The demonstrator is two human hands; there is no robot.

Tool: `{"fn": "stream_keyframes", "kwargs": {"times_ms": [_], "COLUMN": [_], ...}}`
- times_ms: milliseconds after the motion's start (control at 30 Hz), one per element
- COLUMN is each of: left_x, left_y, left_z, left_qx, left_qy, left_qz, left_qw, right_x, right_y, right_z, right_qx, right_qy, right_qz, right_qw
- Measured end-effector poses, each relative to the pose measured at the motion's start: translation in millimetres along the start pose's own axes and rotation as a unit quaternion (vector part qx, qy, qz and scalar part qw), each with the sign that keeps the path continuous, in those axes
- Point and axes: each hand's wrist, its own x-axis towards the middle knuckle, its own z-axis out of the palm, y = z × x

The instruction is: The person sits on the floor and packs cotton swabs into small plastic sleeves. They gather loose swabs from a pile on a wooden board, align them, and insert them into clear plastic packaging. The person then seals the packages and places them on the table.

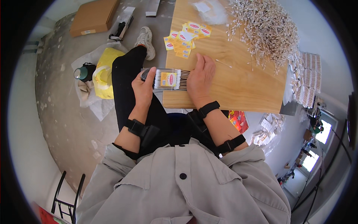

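My left hand (144,87) grips one end of a clear pack of cotton swabs (160,79), its thumb along the near side. A yellow and white label with a red oval lies inside the pack. From the pack's right end, bare swab sticks (184,79) stick out toward my right hand (200,76). That hand curls at the far ends of the sticks, its fingers pressed together; its fingertips are partly hidden. The pack is over the left edge of the wooden table (223,89). One loose swab (223,63) lies beyond my right hand.
A large heap of loose swabs (266,30) covers the table's far right. Yellow labels (182,40) are scattered at its far left, near a clear plastic bag (212,11). On the floor are a yellow bag (104,71) and a cardboard box (93,16). Packed swabs (309,78) hang beyond the right edge.
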Motion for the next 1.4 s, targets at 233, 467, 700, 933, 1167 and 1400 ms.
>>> {"fn": "stream_keyframes", "kwargs": {"times_ms": [233,467,700,933,1167,1400], "left_x": [-2.9,-3.0,-5.2,-0.8,-7.3,-8.6], "left_y": [2.2,2.7,8.9,16.3,5.6,6.0], "left_z": [1.8,4.6,1.0,-12.0,2.5,3.2], "left_qx": [0.014,0.024,0.043,-0.077,0.009,0.031], "left_qy": [0.015,0.023,0.019,-0.030,0.015,0.020], "left_qz": [0.037,0.063,0.035,-0.013,0.031,0.041], "left_qw": [0.999,0.997,0.998,0.996,0.999,0.998], "right_x": [1.6,5.9,1.9,-23.4,-30.3,-25.3], "right_y": [-8.6,-15.9,-14.3,-20.7,-40.2,-58.3], "right_z": [-0.4,2.6,2.1,-16.8,-5.1,-9.9], "right_qx": [0.008,0.039,0.157,0.540,0.511,0.476], "right_qy": [-0.013,-0.019,-0.020,0.074,0.036,-0.022], "right_qz": [0.001,-0.016,0.066,0.311,0.253,0.208], "right_qw": [1.000,0.999,0.985,0.778,0.821,0.854]}}
